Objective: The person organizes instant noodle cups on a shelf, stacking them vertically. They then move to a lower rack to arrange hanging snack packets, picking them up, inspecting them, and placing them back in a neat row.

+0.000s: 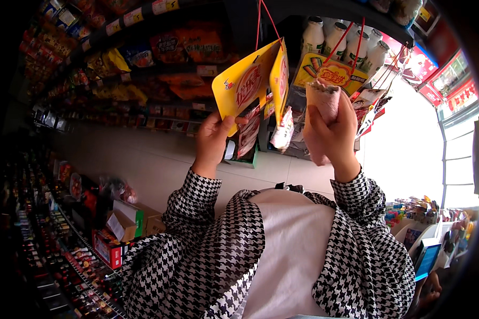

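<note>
Nearest the camera, both forearms in black-and-white houndstooth sleeves (202,223) rise from the lower edge over a white top.

Left hand (213,141): grasping the lower corner of a yellow hanging sign card (245,85), thumb on the near face, fingers behind. The card hangs from red strings (266,16) at centre, and a second yellow card (280,80) hangs edge-on touching its right side.

Right hand (330,135): clenched around a rolled pale cloth (324,98), whose upper end stands clear of the fist. The cloth sits just below a third yellow card (330,72) to the right.

Judged step: steadying the card for wiping. Recommended handling:
- Keep the left-hand pinch at the corner only, so the printed face stays uncovered.
- Hold the card taut against its strings; do not pull downward, as the strings could slip or snap.
- Bring the cloth flat to the face and support the card from behind.

Farther off, white bottles (335,37) stand on the upper right shelf. Snack shelves (143,58) run along the far left, and open cartons (122,228) sit near left.
</note>
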Motion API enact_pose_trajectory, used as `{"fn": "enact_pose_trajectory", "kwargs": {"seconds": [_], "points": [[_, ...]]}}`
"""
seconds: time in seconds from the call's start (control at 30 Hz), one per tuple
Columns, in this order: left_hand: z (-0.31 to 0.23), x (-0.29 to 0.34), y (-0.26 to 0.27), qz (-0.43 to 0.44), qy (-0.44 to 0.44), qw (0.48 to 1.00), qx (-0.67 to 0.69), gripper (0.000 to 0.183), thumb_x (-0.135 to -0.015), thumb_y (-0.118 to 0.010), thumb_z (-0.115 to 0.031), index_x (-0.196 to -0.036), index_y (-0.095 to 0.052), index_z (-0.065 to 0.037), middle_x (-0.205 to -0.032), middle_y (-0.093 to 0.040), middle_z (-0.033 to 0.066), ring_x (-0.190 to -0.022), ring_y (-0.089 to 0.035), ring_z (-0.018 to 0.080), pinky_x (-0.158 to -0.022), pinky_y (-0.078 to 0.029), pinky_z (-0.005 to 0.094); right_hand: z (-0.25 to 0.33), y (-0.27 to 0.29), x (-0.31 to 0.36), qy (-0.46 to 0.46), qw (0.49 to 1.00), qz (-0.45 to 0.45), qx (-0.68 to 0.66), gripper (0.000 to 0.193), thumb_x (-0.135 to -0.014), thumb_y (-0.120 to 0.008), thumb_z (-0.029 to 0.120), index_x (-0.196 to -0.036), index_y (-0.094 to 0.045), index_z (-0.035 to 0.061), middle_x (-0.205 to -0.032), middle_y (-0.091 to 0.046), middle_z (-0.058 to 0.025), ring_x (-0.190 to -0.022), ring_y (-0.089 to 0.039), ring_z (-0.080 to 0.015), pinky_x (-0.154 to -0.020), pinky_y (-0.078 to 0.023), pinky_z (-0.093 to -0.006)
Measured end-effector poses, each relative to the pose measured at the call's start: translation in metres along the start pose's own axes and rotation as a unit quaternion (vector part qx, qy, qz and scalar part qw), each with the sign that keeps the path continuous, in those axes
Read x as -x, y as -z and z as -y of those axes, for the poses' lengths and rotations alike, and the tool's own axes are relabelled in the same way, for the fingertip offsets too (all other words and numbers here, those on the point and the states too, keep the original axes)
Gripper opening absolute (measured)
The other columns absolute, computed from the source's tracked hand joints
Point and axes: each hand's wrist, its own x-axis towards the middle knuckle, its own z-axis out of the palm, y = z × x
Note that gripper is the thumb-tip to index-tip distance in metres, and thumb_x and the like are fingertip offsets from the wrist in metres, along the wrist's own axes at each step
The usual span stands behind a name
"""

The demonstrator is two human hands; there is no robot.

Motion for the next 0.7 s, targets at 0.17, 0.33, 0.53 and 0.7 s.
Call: {"fn": "enact_pose_trajectory", "kwargs": {"seconds": [0.17,0.33,0.53,0.7], "points": [[0.002,0.000,-0.009,0.015,0.007,1.000,-0.020,0.026,-0.103,-0.055,-0.017,-0.123,-0.059,-0.001,-0.107,-0.071,0.0103,-0.104,-0.065,0.0145,-0.097,-0.046,0.0305,0.037,-0.020,0.008,0.096,0.986,0.018,-0.136,0.056,-0.070,-0.062,-0.005,-0.125,-0.057,-0.0005,-0.110,-0.061,-0.0177,-0.099,-0.061,-0.0333,-0.086,-0.050,-0.0403],[0.006,0.000,-0.020,-0.051,0.027,0.997,0.043,0.028,-0.101,-0.056,-0.012,-0.127,-0.058,-0.002,-0.113,-0.066,0.0040,-0.106,-0.061,0.0125,-0.096,-0.045,0.0287,0.031,-0.084,0.000,0.198,0.969,0.015,-0.148,0.056,-0.071,-0.076,0.003,-0.125,-0.061,0.0068,-0.113,-0.059,-0.0143,-0.103,-0.058,-0.0317,-0.088,-0.051,-0.0392],[0.007,0.001,-0.018,-0.043,0.021,0.997,0.060,0.033,-0.102,-0.054,-0.014,-0.131,-0.054,0.002,-0.123,-0.059,0.0042,-0.107,-0.057,0.0107,-0.094,-0.046,0.0267,0.009,-0.122,-0.015,0.279,0.958,0.033,-0.062,0.044,-0.080,-0.068,0.013,-0.124,-0.066,0.0154,-0.114,-0.058,-0.0077,-0.101,-0.057,-0.0297,-0.088,-0.051,-0.0400],[0.010,-0.001,-0.017,0.008,0.044,0.997,0.069,0.037,-0.104,-0.052,-0.015,-0.138,-0.050,0.001,-0.134,-0.057,0.0075,-0.120,-0.056,0.0181,-0.105,-0.044,0.0344,0.000,-0.119,-0.035,0.211,0.977,-0.035,0.004,0.045,-0.080,-0.068,0.017,-0.125,-0.064,0.0169,-0.115,-0.057,-0.0084,-0.103,-0.057,-0.0306,-0.088,-0.052,-0.0402]]}}
